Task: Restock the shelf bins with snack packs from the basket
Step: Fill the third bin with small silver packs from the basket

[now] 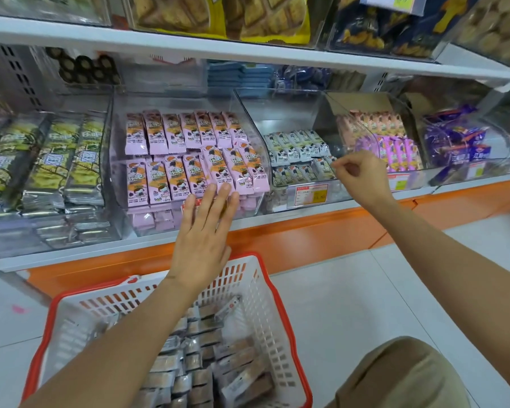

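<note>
A white basket with a red rim stands on the floor below me, holding several small snack packs. My left hand is flat with straight fingers, its fingertips pressing the front of the clear bin of pink snack packs. My right hand hovers at the front of the neighbouring clear bin of white snack packs, fingers loosely curled, thumb and forefinger near each other. I see nothing held in it.
Green-and-silver packs fill the bin to the left. Pink and purple packs and blue-wrapped snacks lie in bins to the right. An upper shelf overhangs. An orange base runs below. My knee is at lower right.
</note>
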